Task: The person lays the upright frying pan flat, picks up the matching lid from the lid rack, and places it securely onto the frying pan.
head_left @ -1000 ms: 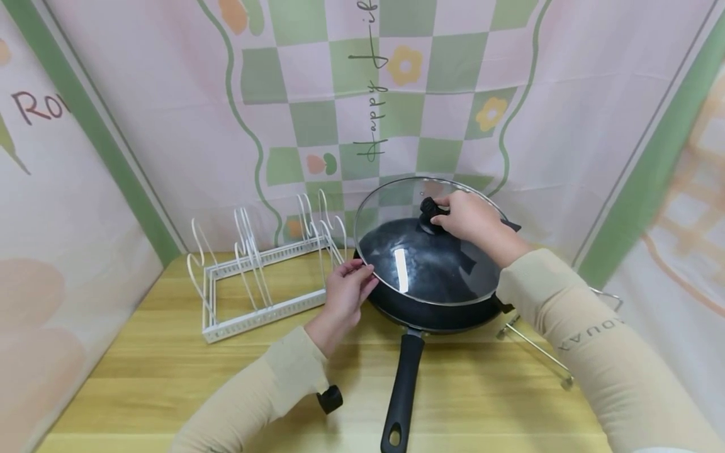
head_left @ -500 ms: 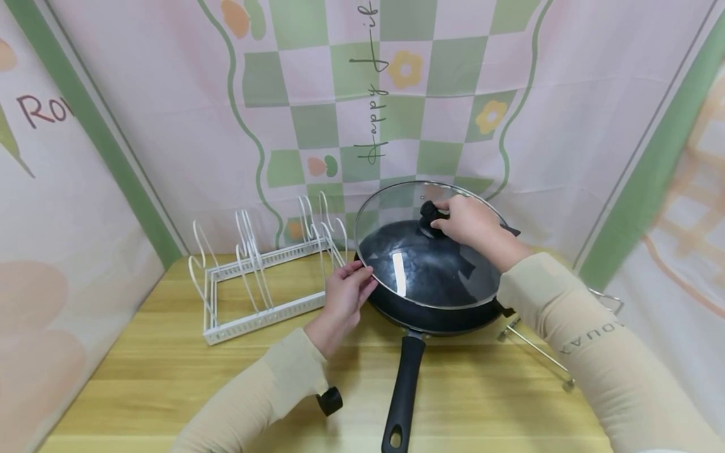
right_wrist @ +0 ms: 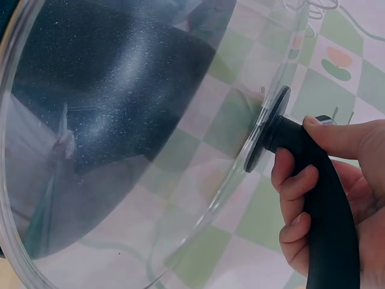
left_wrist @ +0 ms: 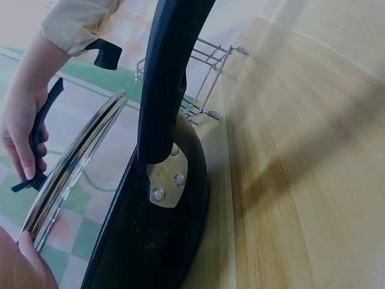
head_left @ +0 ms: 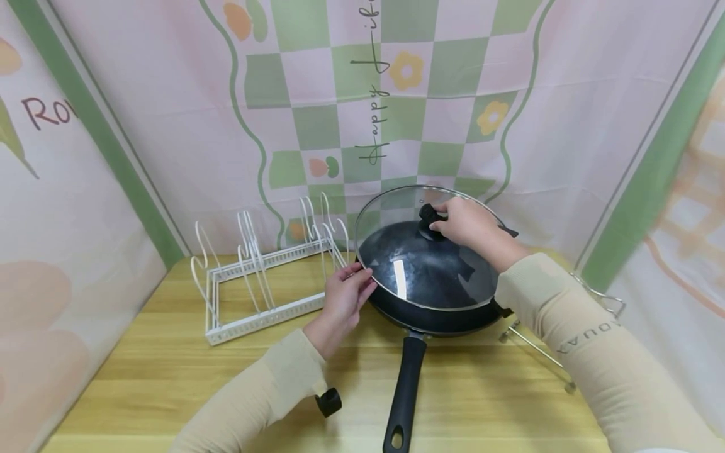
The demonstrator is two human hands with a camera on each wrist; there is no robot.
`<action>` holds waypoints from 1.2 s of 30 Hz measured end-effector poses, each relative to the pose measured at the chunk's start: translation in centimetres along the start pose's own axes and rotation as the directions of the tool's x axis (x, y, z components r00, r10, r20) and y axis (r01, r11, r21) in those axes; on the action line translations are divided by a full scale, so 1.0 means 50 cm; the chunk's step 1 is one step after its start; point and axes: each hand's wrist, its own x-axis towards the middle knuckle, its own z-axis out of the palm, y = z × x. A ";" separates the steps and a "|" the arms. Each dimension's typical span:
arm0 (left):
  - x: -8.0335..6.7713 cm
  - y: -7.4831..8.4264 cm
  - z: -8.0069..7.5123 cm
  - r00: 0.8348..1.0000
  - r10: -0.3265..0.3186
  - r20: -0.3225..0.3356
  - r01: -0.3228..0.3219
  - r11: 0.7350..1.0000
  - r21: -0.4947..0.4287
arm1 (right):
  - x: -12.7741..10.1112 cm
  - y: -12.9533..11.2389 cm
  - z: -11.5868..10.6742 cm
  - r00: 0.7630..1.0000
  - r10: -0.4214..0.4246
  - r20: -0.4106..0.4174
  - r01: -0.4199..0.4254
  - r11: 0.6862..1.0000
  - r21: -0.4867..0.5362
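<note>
A round glass lid (head_left: 413, 264) is held tilted over a black frying pan (head_left: 447, 318), with its far edge raised. My right hand (head_left: 453, 221) grips the lid's black handle (head_left: 428, 219) from the right. The right wrist view shows those fingers (right_wrist: 293, 186) curled round the handle (right_wrist: 322, 205) behind the lid's glass (right_wrist: 120, 120). My left hand (head_left: 354, 283) pinches the lid's left rim. In the left wrist view the lid's metal rim (left_wrist: 72, 162) stands apart from the pan (left_wrist: 150, 247). The pan's long black handle (head_left: 404, 390) points toward me.
A white wire rack (head_left: 263, 277) with upright dividers stands on the wooden table (head_left: 170, 377) left of the pan. Another metal wire rack (head_left: 561, 343) lies behind my right forearm. Patterned cloth walls close in the back and both sides.
The lid has sunk very slightly toward the pan. Both hands keep the same hold.
</note>
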 end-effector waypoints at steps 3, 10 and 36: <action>0.000 -0.001 -0.001 1.000 0.002 -0.003 -0.002 1.000 -0.007 | 0.002 0.000 0.001 1.000 0.007 0.010 -0.007 1.000 0.002; 0.002 -0.004 -0.005 1.000 -0.002 0.006 0.002 1.000 0.005 | 0.004 0.001 0.005 1.000 0.007 0.014 -0.007 1.000 0.008; 0.009 -0.015 -0.021 1.000 -0.012 -0.007 0.012 0.999 0.047 | 0.007 0.004 0.033 0.999 -0.024 0.039 0.024 1.000 -0.009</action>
